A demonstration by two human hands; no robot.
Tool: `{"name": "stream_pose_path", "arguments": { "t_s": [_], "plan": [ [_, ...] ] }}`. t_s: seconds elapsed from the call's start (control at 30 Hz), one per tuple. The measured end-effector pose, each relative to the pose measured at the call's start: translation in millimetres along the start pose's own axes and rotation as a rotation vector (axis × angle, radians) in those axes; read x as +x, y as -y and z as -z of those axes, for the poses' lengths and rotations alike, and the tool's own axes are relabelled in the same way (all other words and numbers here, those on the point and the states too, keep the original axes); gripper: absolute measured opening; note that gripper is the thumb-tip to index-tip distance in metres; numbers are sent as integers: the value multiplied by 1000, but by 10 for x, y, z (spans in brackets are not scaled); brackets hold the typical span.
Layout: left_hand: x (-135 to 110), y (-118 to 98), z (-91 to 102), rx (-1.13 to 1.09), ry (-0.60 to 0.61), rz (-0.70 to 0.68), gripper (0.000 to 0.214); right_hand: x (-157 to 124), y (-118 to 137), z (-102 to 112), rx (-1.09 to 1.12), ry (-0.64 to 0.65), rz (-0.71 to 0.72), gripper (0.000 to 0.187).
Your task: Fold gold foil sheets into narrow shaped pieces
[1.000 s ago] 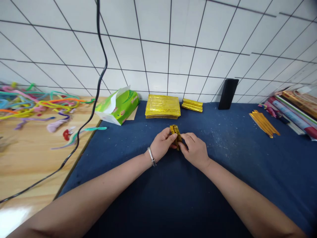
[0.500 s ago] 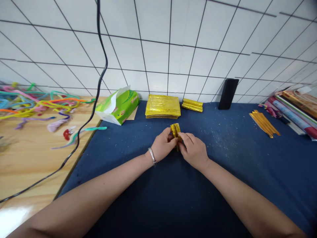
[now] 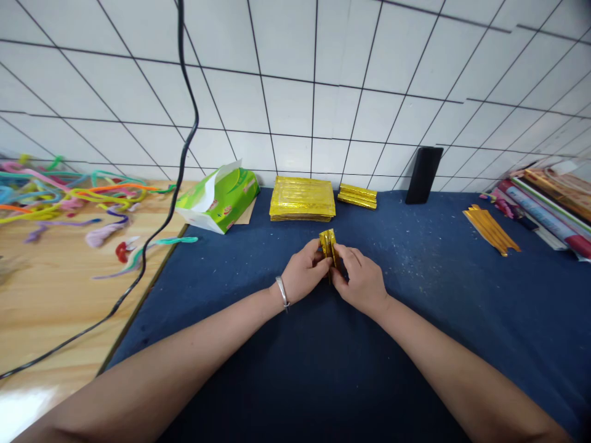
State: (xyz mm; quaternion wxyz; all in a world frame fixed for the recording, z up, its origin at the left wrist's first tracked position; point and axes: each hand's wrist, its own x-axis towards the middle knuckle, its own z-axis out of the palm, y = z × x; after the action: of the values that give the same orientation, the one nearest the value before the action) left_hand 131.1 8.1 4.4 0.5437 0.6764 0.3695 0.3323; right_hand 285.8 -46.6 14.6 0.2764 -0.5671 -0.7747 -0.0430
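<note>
Between my two hands stands a small folded piece of shiny gold foil paper [image 3: 327,239], with creases running along its length. My left hand [image 3: 305,269], a silver bangle at its wrist, pinches it from the left with thumb and fingers. From the right, my right hand [image 3: 361,274] grips its other edge. The lower part of the piece is hidden by my fingers. Behind my hands lies a stack of gold foil sheets [image 3: 302,198]. Just right of the stack rests a folded gold foil strip [image 3: 357,196].
A green tissue box [image 3: 231,197] stands left of the stack. A black phone-like slab [image 3: 423,175] leans on the tiled wall. Creased gold strips [image 3: 493,229] lie at right by piled books [image 3: 545,212]. Colourful pipe cleaners [image 3: 69,191] cover the wooden top; a black cable [image 3: 184,147] hangs in front.
The gold foil piece is turned slightly more upright between my fingers, and my right fingers have shifted a little along its edge. The other things stay where they were.
</note>
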Motion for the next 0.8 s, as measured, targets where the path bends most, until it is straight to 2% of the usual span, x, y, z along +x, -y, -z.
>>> {"name": "stream_pose_path", "arguments": {
  "t_s": [0.2, 0.4, 0.6, 0.8],
  "plan": [
    [-26, -65, -7, -54, -7, -47, 31, 6, -14, 0, 35, -19, -57, 44],
    [-23, -126, 45, 233, -183, -221, 12, 8, -27, 3, 111, -52, -79, 44],
    [-26, -103, 29, 59, -224, -196, 54, 13, -14, 19, 141, -55, -72, 45],
    [-57, -112, 32, 97, -231, -213, 54, 5, -23, 9, 118, -59, -67, 44]
  ]
}}
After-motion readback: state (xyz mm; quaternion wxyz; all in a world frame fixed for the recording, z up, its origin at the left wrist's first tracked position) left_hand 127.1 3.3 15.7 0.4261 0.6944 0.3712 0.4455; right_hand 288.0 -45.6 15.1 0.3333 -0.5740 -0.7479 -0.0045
